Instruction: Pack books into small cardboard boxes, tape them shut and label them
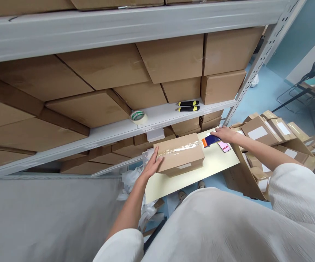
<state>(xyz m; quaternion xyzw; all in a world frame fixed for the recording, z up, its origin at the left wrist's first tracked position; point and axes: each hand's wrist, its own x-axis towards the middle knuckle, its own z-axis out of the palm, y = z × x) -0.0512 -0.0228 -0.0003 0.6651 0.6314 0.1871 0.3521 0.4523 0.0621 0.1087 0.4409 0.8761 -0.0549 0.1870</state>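
Observation:
A closed cardboard box (pixel 180 151) lies on the pale yellow board (pixel 220 158), with shiny clear tape along its top seam. My left hand (pixel 152 163) grips the box's left end, fingers over the top and side. At the opposite end, my right hand (pixel 224 134) is closed around a dark blue and orange tape dispenser (pixel 211 140). Its orange edge points at the box's right end, and part of its body is hidden under my fingers. A phone with a pink screen (pixel 224 146) lies on the board just below my right hand.
Shelving full of cardboard boxes rises ahead. On its shelf edge (pixel 162 113) sit a tape roll (pixel 138 117) and two black-and-yellow cutters (pixel 188 106). To the right stands a large carton (pixel 236 174) of labelled small boxes. Plastic bags (pixel 131 180) lie low at left.

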